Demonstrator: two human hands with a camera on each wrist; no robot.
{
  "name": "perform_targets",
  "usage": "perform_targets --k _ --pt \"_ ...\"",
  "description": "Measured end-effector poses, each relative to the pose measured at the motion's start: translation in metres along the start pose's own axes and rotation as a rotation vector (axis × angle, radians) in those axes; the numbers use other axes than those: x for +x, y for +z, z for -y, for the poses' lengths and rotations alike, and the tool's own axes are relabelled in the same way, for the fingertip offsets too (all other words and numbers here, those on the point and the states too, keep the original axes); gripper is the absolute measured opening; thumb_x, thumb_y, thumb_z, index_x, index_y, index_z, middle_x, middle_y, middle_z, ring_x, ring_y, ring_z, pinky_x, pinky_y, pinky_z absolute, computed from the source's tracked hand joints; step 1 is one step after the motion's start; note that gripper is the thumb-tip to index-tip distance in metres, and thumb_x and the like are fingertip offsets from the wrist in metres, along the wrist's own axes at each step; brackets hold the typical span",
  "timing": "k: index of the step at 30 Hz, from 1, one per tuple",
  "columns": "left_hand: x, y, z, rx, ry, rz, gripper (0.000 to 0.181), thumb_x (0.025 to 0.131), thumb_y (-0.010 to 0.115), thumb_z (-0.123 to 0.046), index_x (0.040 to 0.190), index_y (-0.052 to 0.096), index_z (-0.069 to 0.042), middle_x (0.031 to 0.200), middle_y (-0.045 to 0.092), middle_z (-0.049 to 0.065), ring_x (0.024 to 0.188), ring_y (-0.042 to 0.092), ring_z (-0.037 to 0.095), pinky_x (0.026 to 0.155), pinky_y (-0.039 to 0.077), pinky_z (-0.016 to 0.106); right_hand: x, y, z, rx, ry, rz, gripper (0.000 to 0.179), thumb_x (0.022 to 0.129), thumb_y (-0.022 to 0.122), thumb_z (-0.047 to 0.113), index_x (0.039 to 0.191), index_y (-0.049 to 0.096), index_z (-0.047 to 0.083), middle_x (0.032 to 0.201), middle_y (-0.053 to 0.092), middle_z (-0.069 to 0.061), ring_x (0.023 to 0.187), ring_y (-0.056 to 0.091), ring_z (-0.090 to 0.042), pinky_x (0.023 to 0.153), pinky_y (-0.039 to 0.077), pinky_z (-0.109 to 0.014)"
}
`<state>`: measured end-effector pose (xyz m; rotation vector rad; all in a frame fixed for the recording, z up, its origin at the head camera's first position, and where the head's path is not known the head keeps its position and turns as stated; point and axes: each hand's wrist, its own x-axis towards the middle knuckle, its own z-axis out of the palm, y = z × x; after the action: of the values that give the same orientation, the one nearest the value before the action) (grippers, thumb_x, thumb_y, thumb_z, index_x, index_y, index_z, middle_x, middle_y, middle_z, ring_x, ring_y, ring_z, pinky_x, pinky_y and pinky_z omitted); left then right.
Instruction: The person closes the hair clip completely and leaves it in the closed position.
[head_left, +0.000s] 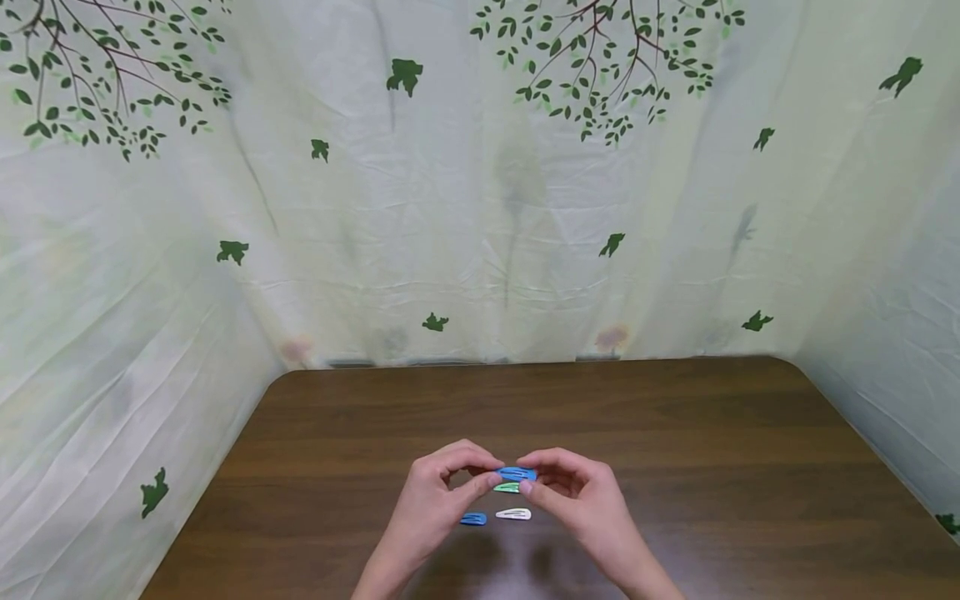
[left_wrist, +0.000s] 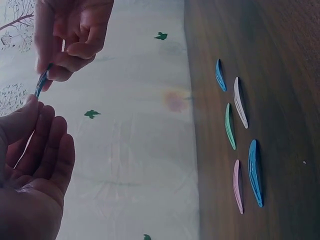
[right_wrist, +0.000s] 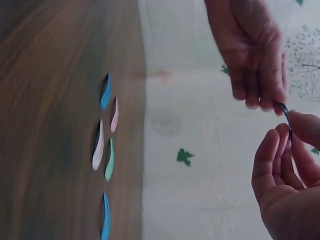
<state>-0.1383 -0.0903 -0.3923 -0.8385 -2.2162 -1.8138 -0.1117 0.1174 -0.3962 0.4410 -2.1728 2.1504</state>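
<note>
Between my two hands is a blue snap hair clip [head_left: 517,474], raised above the table. My left hand [head_left: 442,486] pinches one end of it between thumb and index finger. At the other end, the right hand [head_left: 581,492] pinches it the same way. In the left wrist view the held clip appears edge-on. Below lie a green hair clip [head_left: 507,487], a white hair clip [head_left: 513,514] and a blue hair clip [head_left: 473,518]. A pink hair clip [left_wrist: 238,186] and another blue hair clip [left_wrist: 220,75] show in the left wrist view; the hands hide them from the head camera.
The brown wooden table [head_left: 337,433] carries the loose clips in two loose rows. Around its back and sides hangs a pale cloth [head_left: 450,208] printed with green leaves, branches and birds.
</note>
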Motion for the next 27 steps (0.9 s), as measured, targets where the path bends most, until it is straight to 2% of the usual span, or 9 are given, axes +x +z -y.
perform_targets --k 5,12,18,23,27 --pt "0.0 0.002 0.003 0.022 -0.012 -0.011 0.01 0.086 0.077 -0.013 0.094 0.076 -0.019 0.09 0.07 0.002 0.084 0.064 0.016 0.075 0.052 0.027 -0.001 0.0 -0.002 -0.18 -0.086 -0.037 0.02 0.086 0.077 0.017 0.105 0.072 0.022 0.092 0.069 -0.001 0.081 0.065 -0.02 0.074 0.055 -0.03" --pt "-0.001 0.004 0.008 0.055 -0.039 -0.026 0.011 0.085 0.078 -0.014 0.093 0.076 -0.02 0.088 0.07 -0.001 0.083 0.065 0.015 0.077 0.051 0.029 -0.001 0.001 -0.005 -0.324 -0.238 -0.047 0.019 0.087 0.077 0.018 0.104 0.073 0.025 0.091 0.068 0.011 0.078 0.065 -0.012 0.072 0.055 -0.028" --pt "-0.002 0.004 0.007 0.057 -0.083 0.0 0.012 0.085 0.077 -0.014 0.094 0.076 -0.023 0.089 0.068 -0.005 0.085 0.064 0.015 0.077 0.056 0.028 0.0 -0.001 -0.007 -0.382 -0.253 -0.067 0.021 0.085 0.078 0.013 0.101 0.074 0.026 0.09 0.068 0.014 0.077 0.064 -0.008 0.07 0.055 -0.027" --pt "-0.002 0.004 0.01 0.096 -0.04 -0.006 0.015 0.085 0.077 -0.009 0.091 0.075 -0.022 0.087 0.068 -0.005 0.082 0.064 0.014 0.073 0.057 0.03 0.002 -0.005 -0.011 -0.395 -0.263 -0.059 0.024 0.082 0.081 0.01 0.1 0.074 0.025 0.089 0.066 0.013 0.075 0.062 -0.009 0.064 0.053 -0.027" --pt "-0.001 0.005 0.013 0.13 -0.017 -0.007 0.015 0.085 0.077 -0.009 0.09 0.074 -0.023 0.086 0.068 -0.006 0.08 0.064 0.012 0.072 0.056 0.028 0.003 -0.009 -0.011 -0.408 -0.24 -0.05 0.024 0.081 0.082 0.013 0.099 0.075 0.026 0.091 0.065 0.012 0.074 0.061 -0.008 0.063 0.052 -0.026"
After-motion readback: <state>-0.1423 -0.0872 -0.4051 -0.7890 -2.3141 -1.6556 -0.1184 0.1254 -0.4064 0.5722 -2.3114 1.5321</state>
